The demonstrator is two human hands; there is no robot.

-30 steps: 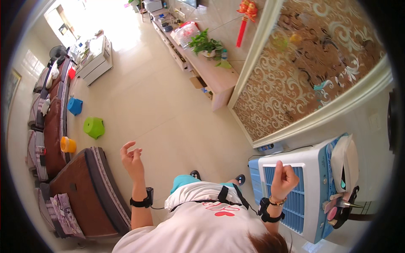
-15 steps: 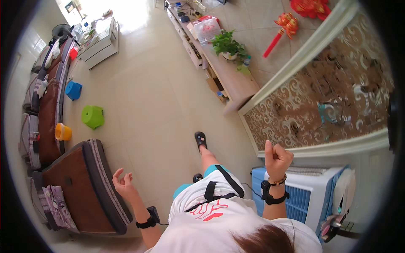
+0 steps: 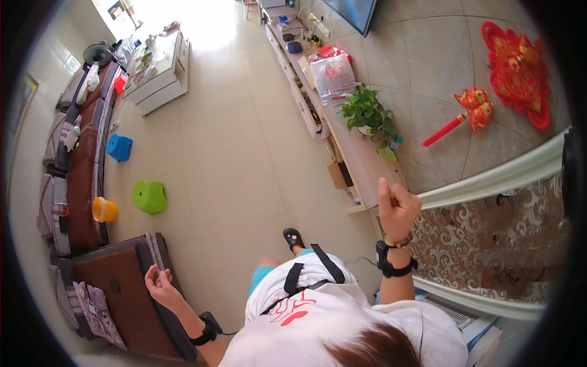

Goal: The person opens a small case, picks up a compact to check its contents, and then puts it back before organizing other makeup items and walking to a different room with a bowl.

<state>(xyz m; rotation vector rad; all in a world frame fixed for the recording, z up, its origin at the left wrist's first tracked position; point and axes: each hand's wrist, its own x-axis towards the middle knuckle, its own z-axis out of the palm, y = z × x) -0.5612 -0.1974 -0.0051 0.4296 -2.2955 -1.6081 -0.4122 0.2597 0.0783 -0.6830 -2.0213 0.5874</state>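
One left hand [image 3: 164,290] half-curled near the brown seat [image 3: 128,290], one right hand [image 3: 398,213] fisted near the low cabinet [image 3: 362,170]

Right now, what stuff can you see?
Sofa pieces: 2, brown-grey, left
Stools: 2, blue and green, floor
Bucket: 1, yellow, left
Fan: 1, dark, upper left
Table: 1, white, upper left
Bench: 1, pale, right
Plant: 1, green, on bench
Bag: 1, white, on bench
Screen: 1, dark, top
Ornaments: 2, red-gold, upper right
Panel: 1, brown, lower right
Shoe: 1, black, floor
Shirt: 1, white, bottom
Wristbands: 2, black, forearms
Left hand: 1, bare, lower left
Right hand: 1, bare, right
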